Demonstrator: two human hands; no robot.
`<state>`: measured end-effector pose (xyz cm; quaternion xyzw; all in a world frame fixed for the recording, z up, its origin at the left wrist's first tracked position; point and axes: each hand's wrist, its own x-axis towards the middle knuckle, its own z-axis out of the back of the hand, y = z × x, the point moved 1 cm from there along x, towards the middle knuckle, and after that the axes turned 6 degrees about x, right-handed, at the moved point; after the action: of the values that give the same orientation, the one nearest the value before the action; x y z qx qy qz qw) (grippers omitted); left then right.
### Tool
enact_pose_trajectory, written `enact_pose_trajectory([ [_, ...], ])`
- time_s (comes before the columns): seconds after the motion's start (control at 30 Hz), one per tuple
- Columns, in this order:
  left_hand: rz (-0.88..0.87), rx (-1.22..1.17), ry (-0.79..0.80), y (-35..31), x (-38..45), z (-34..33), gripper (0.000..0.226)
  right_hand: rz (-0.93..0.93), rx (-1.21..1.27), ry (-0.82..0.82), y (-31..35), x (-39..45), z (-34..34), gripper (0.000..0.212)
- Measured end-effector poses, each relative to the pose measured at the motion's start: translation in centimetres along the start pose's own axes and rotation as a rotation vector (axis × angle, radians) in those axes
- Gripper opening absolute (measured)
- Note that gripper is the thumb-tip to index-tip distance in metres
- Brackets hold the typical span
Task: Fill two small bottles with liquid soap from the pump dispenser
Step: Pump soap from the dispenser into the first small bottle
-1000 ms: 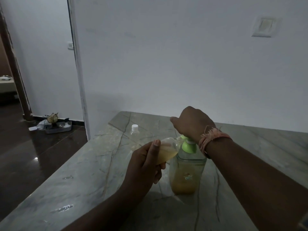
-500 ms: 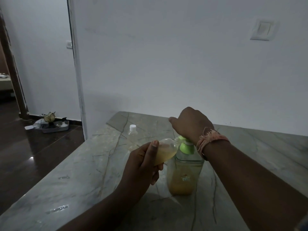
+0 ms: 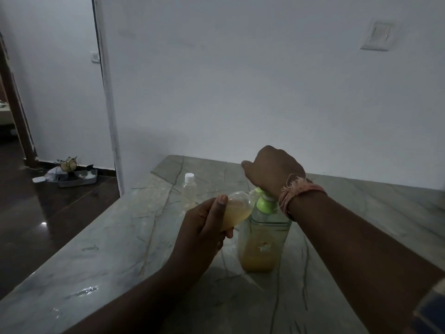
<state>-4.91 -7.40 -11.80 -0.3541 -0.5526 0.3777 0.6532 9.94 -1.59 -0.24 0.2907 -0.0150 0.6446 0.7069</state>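
Note:
A clear pump dispenser (image 3: pixel 263 242) with a green pump top and yellow-orange soap in its lower part stands on the marble table (image 3: pixel 115 249). My right hand (image 3: pixel 272 174) rests over the pump head, fingers curled down around it. My left hand (image 3: pixel 202 227) grips a small clear bottle (image 3: pixel 238 208), tilted with its mouth against the green spout and partly filled with yellowish soap. A second small clear bottle (image 3: pixel 189 191) with a white cap stands upright farther back on the left.
A white wall runs right behind the table. The table's left edge drops to a dark glossy floor, where a metal tray (image 3: pixel 77 178) with small items sits by the doorway.
Both hands have kept their hold. The view has shifted slightly, and the soap level in the tilted small bottle looks about the same.

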Motion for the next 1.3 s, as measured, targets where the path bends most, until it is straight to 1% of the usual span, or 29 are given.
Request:
enact_pose_trajectory([
  [0.13,-0.005,-0.009,-0.009,-0.4,-0.2,-0.1,0.037,0.007,-0.033,0.041,0.4,-0.2,0.5,0.036],
  [0.23,0.001,-0.023,-0.008,-0.7,-0.2,-0.1,0.038,0.053,-0.105,0.013,1.0,0.0,0.9,0.034],
  [0.33,-0.005,-0.016,-0.001,-0.6,0.0,0.0,0.037,0.027,-0.029,-0.013,0.7,0.2,0.4,0.037],
  [0.5,-0.001,-0.012,-0.004,-0.4,-0.2,0.0,0.036,-0.022,0.042,0.043,0.1,-0.1,0.0,0.034],
  [0.6,0.002,-0.013,-0.003,-0.6,-0.4,0.0,0.035,-0.008,-0.003,0.049,0.3,-0.2,0.3,0.036],
  [0.7,0.004,-0.023,-0.005,-0.6,-0.3,-0.1,0.039,0.056,-0.118,0.008,1.0,0.0,0.8,0.036],
  [0.73,0.006,-0.03,-0.008,-0.5,-0.2,-0.1,0.04,0.059,-0.117,-0.007,1.1,0.1,0.9,0.036],
  [0.87,-0.005,-0.037,-0.017,-0.3,0.0,-0.1,0.041,-0.002,0.046,0.016,0.0,0.3,-0.3,0.036],
  [0.93,-0.009,-0.038,-0.023,-0.3,0.0,-0.1,0.041,-0.013,0.089,0.039,-0.4,0.4,-0.6,0.038],
  [1.13,-0.006,-0.051,-0.019,-0.4,-0.1,-0.1,0.044,0.015,-0.013,0.054,0.5,0.2,0.1,0.037],
  [1.23,-0.005,-0.046,-0.021,-0.6,0.1,-0.1,0.043,0.012,0.029,0.011,0.1,0.4,-0.1,0.041],
  [1.3,-0.009,-0.021,-0.028,-0.5,0.1,-0.1,0.042,-0.007,0.084,0.014,-0.3,0.5,-0.4,0.041],
])
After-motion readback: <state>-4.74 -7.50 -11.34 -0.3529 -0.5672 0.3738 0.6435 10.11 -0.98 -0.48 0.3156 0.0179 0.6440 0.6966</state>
